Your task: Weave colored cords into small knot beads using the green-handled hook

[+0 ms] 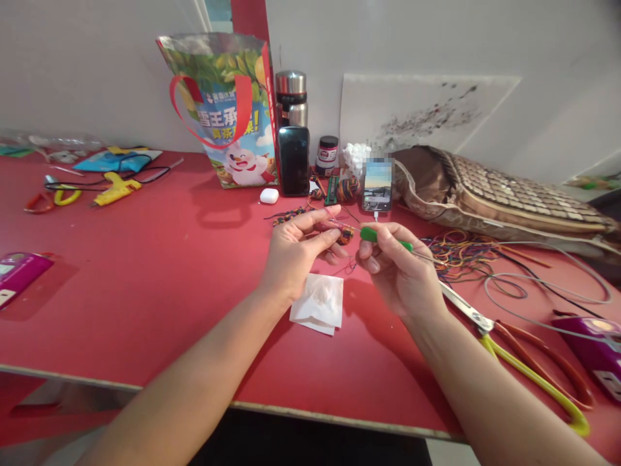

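Note:
My left hand point(301, 252) is closed around a small multicoloured crocheted piece point(345, 234), with a strand of yarn running by the raised index finger. Between the thumb and fingers of my right hand point(405, 265) is a crochet hook point(369, 234) with a green handle. Its thin metal tip points left and meets the crocheted piece; whether it is inside a stitch I cannot tell. Below the hands a folded white tissue point(317, 301) lies on the red table point(169, 336). Behind the left hand, part of a dark multicoloured braided strip point(287, 215) shows.
Large scissors point(485, 323) lie by my right forearm, near tangled yarn point(466, 255) and a looped cable. Behind stand a printed bag point(228, 116), a flask point(292, 97), a dark phone point(294, 162) and a lit phone point(377, 184). A yellow glue gun point(116, 189) lies at left.

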`<control>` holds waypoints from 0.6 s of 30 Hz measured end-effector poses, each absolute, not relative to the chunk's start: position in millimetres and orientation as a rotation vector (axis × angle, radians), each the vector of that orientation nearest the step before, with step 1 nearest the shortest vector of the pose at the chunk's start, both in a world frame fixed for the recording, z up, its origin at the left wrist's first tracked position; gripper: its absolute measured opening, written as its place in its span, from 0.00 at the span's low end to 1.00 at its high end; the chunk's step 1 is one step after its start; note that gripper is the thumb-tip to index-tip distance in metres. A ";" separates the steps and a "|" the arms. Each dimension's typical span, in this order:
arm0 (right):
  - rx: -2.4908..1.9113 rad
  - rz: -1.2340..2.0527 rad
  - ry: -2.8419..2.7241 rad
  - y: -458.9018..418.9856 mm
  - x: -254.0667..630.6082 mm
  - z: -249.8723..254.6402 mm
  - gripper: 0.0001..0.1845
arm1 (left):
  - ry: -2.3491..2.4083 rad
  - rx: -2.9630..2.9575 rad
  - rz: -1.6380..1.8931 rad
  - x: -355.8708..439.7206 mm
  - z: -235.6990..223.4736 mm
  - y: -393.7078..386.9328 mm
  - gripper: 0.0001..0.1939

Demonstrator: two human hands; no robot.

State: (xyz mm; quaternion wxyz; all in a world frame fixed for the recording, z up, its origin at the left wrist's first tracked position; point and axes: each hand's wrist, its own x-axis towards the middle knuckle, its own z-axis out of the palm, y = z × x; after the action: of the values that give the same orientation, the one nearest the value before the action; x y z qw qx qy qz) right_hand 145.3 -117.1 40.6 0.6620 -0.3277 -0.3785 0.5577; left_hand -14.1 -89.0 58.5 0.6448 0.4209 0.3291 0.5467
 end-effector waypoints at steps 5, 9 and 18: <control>-0.766 1.292 -0.909 -118.9 147.2 39.7 0.09 | 0.787 1.011 1.210 -15.1 57.0 -89.4 0.18; -0.767 1.306 -0.945 -121.5 148.5 40.4 0.09 | 0.759 1.045 1.218 -13.9 56.1 -90.4 0.19; -0.693 1.221 -0.946 -123.0 147.4 42.2 0.10 | 0.689 0.926 1.210 -7.8 60.4 -96.3 0.18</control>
State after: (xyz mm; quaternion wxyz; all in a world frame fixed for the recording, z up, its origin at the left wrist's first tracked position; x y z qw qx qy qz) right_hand 147.4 -123.0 42.2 0.6624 -0.3067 -0.4186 0.5403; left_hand -7.8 -96.3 60.4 0.6704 0.4107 0.3058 0.5370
